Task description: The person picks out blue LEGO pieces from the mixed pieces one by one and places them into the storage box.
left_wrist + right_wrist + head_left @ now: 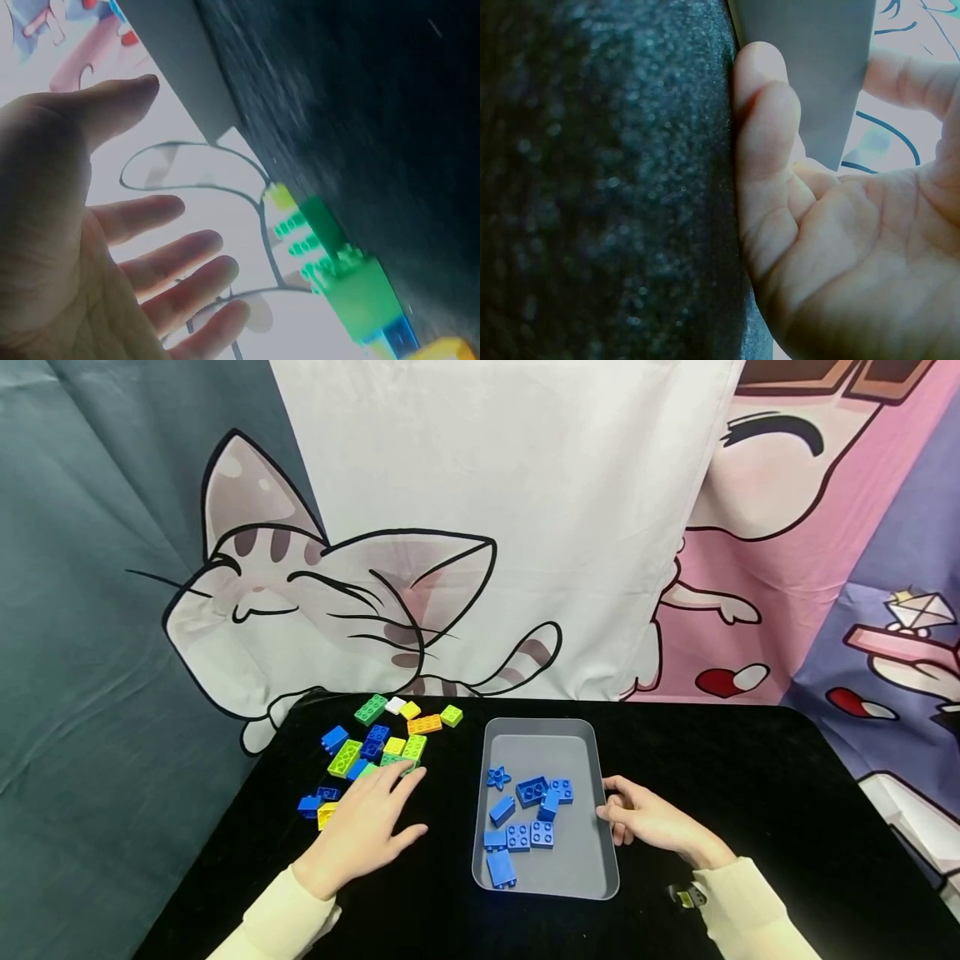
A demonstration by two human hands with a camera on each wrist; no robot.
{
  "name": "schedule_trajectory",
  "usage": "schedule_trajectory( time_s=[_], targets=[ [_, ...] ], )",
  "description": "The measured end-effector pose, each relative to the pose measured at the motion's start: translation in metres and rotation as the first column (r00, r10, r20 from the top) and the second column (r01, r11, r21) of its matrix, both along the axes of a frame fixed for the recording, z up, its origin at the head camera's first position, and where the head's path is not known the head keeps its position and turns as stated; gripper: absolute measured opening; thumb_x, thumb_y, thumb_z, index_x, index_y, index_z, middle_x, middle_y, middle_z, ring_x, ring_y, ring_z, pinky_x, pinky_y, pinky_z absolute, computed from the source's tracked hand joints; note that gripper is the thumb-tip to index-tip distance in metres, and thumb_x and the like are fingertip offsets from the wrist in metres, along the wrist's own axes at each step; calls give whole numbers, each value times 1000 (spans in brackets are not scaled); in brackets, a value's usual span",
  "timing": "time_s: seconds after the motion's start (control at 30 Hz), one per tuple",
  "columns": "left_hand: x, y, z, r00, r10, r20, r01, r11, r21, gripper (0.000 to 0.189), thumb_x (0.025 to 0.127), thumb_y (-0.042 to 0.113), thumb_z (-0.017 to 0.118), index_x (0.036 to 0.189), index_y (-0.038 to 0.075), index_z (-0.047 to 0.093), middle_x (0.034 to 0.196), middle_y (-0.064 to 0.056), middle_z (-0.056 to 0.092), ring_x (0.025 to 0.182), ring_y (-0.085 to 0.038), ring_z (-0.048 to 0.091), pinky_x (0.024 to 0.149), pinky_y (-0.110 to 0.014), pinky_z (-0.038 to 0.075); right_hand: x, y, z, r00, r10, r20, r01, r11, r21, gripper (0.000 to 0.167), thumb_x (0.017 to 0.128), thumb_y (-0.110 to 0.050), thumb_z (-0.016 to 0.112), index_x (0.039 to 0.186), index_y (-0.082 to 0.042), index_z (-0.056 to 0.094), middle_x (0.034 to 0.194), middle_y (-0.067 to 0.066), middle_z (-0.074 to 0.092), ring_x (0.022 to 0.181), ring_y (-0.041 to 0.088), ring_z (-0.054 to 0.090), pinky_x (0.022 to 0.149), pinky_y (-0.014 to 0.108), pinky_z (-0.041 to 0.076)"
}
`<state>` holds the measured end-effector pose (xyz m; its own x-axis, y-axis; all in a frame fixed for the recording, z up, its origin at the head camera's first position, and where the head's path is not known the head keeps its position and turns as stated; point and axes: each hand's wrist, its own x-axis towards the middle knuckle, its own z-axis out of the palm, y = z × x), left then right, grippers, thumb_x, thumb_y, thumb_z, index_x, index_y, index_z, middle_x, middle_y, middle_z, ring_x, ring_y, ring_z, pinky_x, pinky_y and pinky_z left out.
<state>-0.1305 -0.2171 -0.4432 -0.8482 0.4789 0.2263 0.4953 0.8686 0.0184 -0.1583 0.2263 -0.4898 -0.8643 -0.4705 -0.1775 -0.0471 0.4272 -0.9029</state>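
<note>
My left hand (365, 827) hovers over the near side of a loose pile of building bricks, fingers spread and slightly bent. In the left wrist view, its palm (45, 247) is bare, and green bricks (352, 292) lie beyond the fingertips. A grey tray (577, 868) stands to the right of the pile. Inside are several blue bricks (517, 837) and a blue star-shaped piece (498, 777). At the tray's right edge, my right hand (648, 818) grips the rim with thumb and curled fingers. The tray's wall (817, 90) shows between them in the right wrist view.
The pile mixes lime bricks (345, 758), a dark green brick (371, 709), an orange brick (424, 724), yellow, white and blue ones. All rest on a black cloth-covered table (712, 752). Behind its far edge hangs a cartoon-printed curtain (585, 527).
</note>
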Motion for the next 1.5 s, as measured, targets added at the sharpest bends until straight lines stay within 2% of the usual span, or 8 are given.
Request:
schedule_trajectory(
  time_s=[0.17, 0.37, 0.67, 0.9, 1.03, 1.27, 1.5],
  targets=[
    [-5, -20, 1, 998, 30, -57, -31, 999, -9, 68, 87, 41, 80, 144, 10, 58, 144, -17, 60, 128, -36, 61, 104, -57, 51, 1, 0, 1, 1000, -2, 5, 2, 1000, -8, 54, 104, -21, 60, 145, 7, 40, 81, 10, 63, 69, 19, 66, 62, 28, 55],
    [-6, -48, 2, 992, 82, -96, -85, 996, -27, 55, 85, 22, 78, 135, 6, 64, 132, -18, 65, 113, -37, 66, 87, -56, 56, 1, -1, 2, 1000, -3, 6, 3, 1000, -13, 54, 104, -19, 59, 146, 7, 39, 82, 10, 63, 70, 20, 65, 62, 29, 55],
    [1, -84, 3, 983, 171, -62, -173, 984, -33, 46, 83, 8, 74, 128, 3, 67, 121, -19, 67, 93, -36, 67, 70, -52, 56, 1, -1, 2, 1000, -9, 10, 9, 1000, -23, 53, 103, -19, 60, 145, 7, 40, 82, 12, 64, 69, 20, 65, 61, 29, 54],
    [7, -104, -2, 971, 235, -44, -236, 972, -8, 35, 82, 3, 74, 117, 2, 69, 109, -16, 67, 83, -31, 66, 63, -47, 56, 1, -1, 1, 1000, -5, 2, 5, 1000, -11, 52, 104, -20, 60, 144, 7, 41, 81, 10, 63, 69, 19, 66, 62, 29, 55],
    [8, -111, -5, 969, 241, -48, -241, 971, 0, 30, 80, 2, 77, 109, 3, 70, 100, -13, 66, 76, -26, 64, 61, -43, 56, 1, 0, 0, 1000, -9, 5, 9, 1000, 6, 52, 104, -21, 60, 144, 6, 42, 81, 9, 63, 69, 18, 66, 63, 29, 55],
    [3, -119, -13, 972, 224, -66, -222, 974, 40, 25, 75, -1, 81, 95, 6, 67, 88, -6, 61, 68, -19, 59, 60, -41, 54, 2, 0, 2, 1000, -5, -4, 5, 1000, 7, 52, 104, -22, 60, 144, 7, 41, 82, 10, 63, 70, 20, 66, 63, 29, 55],
    [2, -124, -16, 976, 197, -93, -191, 980, 60, 30, 72, -2, 85, 92, 6, 64, 84, -6, 57, 65, -17, 56, 59, -40, 52, 2, -2, 2, 1000, -21, 8, 21, 1000, -8, 51, 104, -20, 60, 144, 5, 42, 82, 11, 64, 69, 20, 65, 63, 29, 55]
  ],
)
